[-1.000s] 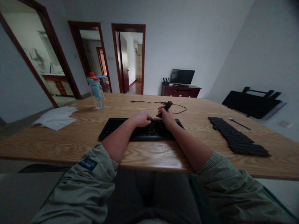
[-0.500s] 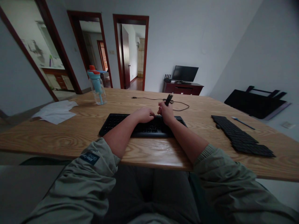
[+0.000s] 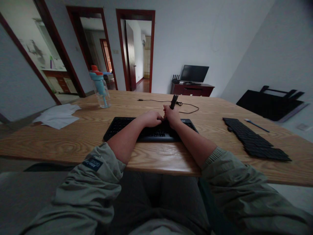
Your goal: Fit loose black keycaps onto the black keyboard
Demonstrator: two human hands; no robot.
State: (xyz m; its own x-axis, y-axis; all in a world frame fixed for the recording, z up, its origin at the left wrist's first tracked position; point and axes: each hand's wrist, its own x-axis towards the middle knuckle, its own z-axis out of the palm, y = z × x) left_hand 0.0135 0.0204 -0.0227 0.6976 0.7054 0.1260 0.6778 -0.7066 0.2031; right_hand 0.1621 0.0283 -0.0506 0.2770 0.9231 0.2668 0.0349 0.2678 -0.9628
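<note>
A black keyboard (image 3: 122,125) lies on the wooden table (image 3: 73,137) straight in front of me. My left hand (image 3: 151,118) rests on its keys near the middle, fingers curled down onto them. My right hand (image 3: 172,117) sits beside it, fist closed around a thin dark tool (image 3: 173,101) that stands nearly upright, its lower end hidden at the keys. The two hands touch each other over the keyboard's right half.
A black mat of loose keycaps (image 3: 254,140) lies at the right with a blue-handled stick (image 3: 256,125) behind it. A water bottle (image 3: 99,89) and white paper sheets (image 3: 57,116) are at the left. A black cable (image 3: 186,109) runs behind the keyboard.
The tool in my right hand has tipped from leaning away to almost upright. Both hands have stayed on the keyboard. The view has tilted slightly.
</note>
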